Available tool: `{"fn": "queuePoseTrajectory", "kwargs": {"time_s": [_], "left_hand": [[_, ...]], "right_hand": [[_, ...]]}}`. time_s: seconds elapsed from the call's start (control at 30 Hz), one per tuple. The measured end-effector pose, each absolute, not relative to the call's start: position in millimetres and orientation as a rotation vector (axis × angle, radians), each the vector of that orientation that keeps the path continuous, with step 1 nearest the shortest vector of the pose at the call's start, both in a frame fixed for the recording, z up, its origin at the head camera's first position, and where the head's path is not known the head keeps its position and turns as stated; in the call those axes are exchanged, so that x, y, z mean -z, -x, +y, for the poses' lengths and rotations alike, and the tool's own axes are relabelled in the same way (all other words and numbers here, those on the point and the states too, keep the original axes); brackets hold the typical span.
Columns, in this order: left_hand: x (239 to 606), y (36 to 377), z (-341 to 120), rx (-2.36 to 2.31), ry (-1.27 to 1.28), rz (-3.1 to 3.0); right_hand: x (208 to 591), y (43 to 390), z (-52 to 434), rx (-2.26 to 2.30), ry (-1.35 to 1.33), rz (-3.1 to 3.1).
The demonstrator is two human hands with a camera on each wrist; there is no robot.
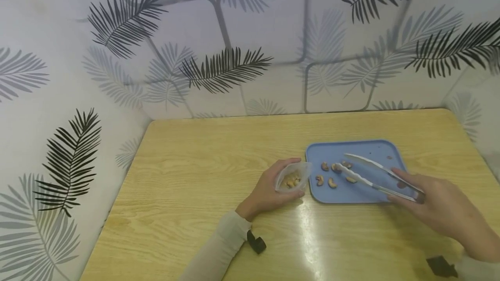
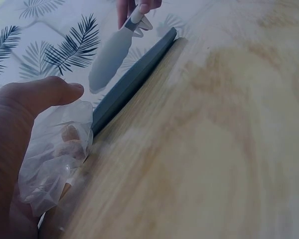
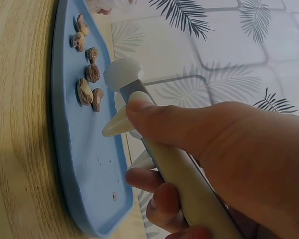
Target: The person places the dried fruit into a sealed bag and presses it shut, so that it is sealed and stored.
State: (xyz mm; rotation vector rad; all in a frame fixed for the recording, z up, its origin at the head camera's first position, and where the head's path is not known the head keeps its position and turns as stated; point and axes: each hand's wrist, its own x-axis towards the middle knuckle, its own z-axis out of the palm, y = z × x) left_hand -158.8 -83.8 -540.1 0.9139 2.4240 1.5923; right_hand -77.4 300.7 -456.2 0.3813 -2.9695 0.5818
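Head view: my left hand (image 1: 269,192) grips a small clear plastic bag (image 1: 292,178) with cashews inside, fingers curled round it, on the wooden table (image 1: 187,185). Bag sits at 3 o'clock of the hand, just beside the left edge of the blue tray (image 1: 371,148). My right hand (image 1: 441,207) holds white tongs (image 1: 375,176), arms apart, tips pointing to 10 o'clock over the tray. Loose cashews (image 1: 332,182) lie on the tray's left half, at 9 o'clock of the right hand, around the lower tong tip.

Left wrist view: thumb over the bag (image 2: 55,159), nuts visible through the plastic. Tray edge (image 2: 134,79) runs off at 1 o'clock, touching the bag. Tongs (image 2: 114,50) hang above it.

Right wrist view: thumb and fingers pinch the tongs (image 3: 159,144) by their arms. Cashews (image 3: 87,74) lie at 11 o'clock of the hand on the tray (image 3: 84,164), near the tong tips; contact cannot be told.
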Motion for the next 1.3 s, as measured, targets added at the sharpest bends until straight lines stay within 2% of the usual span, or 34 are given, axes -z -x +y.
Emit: {"fn": "queuePoseTrajectory", "kwargs": {"time_s": [0.87,1.3], "left_hand": [[539,157,-83,-1.549,-0.879,2.461],[539,158,-83,-1.543,-0.875,2.458]], "right_hand": [[450,97,315,-0.428,-0.403,-3.154],[453,88,314,-0.455,-0.366,-3.028]]}}
